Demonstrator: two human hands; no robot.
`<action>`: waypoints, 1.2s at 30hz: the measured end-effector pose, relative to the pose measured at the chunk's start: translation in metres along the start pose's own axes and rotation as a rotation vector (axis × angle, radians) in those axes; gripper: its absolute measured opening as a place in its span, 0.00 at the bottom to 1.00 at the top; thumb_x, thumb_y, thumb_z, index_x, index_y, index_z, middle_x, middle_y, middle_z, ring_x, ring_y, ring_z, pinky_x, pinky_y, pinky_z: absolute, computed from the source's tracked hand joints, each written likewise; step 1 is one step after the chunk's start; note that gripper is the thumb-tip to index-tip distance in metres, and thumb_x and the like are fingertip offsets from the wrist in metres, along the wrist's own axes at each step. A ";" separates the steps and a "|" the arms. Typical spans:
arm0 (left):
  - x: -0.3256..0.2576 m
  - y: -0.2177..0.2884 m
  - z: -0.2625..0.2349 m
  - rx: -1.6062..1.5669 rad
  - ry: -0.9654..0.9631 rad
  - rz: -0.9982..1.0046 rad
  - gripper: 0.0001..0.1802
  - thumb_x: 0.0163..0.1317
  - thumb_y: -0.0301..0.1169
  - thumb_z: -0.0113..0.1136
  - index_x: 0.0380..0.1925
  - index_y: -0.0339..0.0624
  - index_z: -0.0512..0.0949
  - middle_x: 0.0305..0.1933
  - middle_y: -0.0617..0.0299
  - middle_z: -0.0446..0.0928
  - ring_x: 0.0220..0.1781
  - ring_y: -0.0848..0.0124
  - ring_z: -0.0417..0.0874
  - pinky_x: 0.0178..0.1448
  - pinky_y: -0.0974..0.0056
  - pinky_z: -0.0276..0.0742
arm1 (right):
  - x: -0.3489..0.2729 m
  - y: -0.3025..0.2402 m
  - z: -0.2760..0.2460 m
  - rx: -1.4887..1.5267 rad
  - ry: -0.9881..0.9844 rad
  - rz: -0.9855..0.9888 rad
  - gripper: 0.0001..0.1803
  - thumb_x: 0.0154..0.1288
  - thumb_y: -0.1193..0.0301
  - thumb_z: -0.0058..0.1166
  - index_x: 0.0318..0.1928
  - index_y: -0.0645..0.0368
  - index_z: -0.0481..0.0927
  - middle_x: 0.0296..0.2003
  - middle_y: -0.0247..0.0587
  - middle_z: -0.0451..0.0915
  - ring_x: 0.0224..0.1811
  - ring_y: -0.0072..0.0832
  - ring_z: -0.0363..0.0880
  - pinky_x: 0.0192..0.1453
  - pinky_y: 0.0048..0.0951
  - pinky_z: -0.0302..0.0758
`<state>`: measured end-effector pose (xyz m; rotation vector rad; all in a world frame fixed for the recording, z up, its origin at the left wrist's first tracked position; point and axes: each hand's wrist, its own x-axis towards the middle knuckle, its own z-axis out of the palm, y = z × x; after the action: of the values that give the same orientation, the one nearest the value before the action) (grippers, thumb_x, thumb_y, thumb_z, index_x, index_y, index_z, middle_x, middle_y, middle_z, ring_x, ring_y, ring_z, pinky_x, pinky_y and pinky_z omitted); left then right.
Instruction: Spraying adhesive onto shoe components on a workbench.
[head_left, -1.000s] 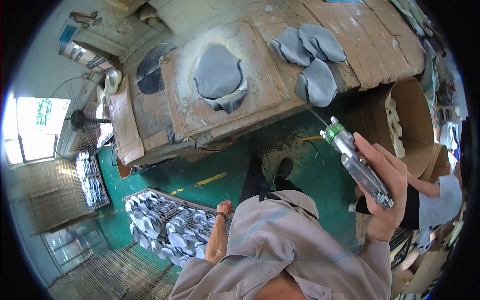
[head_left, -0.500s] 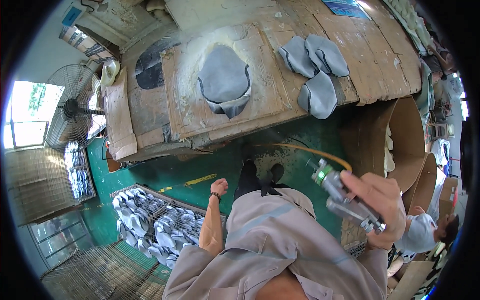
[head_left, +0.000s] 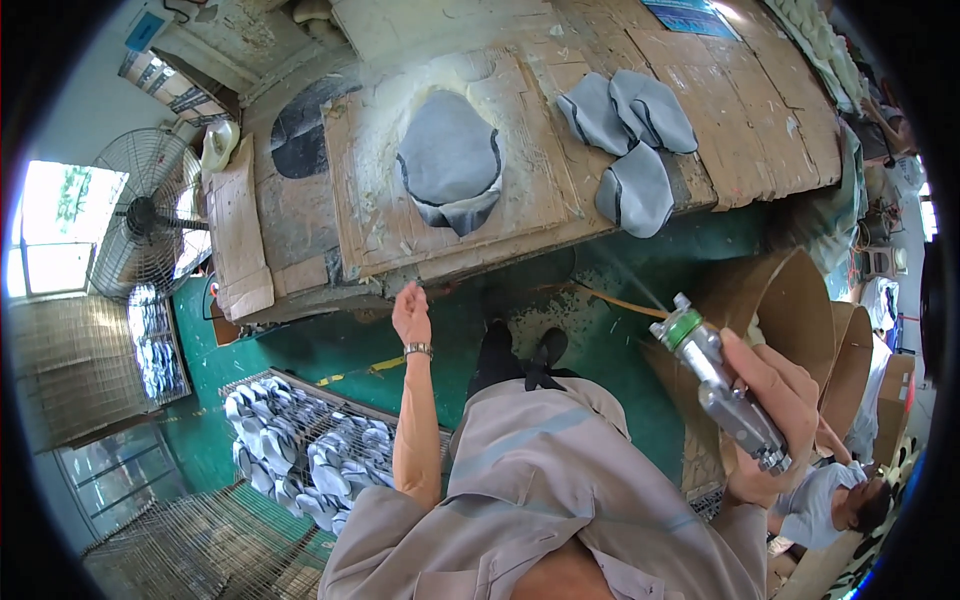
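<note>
- Spray gun (head_left: 722,390) is gripped in right hand (head_left: 775,420), low right, well apart from worktop (head_left: 760,130).
- Left hand (head_left: 411,315) is raised, fingers loosely open, empty, near worktop edge below grey piece (head_left: 450,160).

Single head-worn fisheye view, looking steeply down over wearer's own torso. Desk (head_left: 560,215) lying ahead, filling upper frame, its near edge bending with lens curve; green floor (head_left: 330,345) showing below that edge. Both forearms entering from lower edge, left hand (head_left: 411,315) nearing desk's near edge, right hand (head_left: 775,410) close to lens. Dark rim vignetting corners. No second view sharing scene.
</note>
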<state>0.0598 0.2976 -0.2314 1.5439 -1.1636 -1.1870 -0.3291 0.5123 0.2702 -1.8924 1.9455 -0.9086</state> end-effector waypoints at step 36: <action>0.104 0.378 0.199 0.858 -0.375 1.187 0.11 0.48 0.34 0.76 0.32 0.44 0.88 0.51 0.62 0.82 0.60 0.58 0.80 0.64 0.51 0.72 | -0.054 0.051 0.005 0.342 -0.026 0.370 0.42 0.47 0.83 0.62 0.69 0.62 0.74 0.45 0.52 0.84 0.40 0.50 0.84 0.44 0.37 0.80</action>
<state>-0.1875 0.1008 0.0743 0.7711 -2.5320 -0.1133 -0.3607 0.5603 0.2233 -1.2971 1.8909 -1.0140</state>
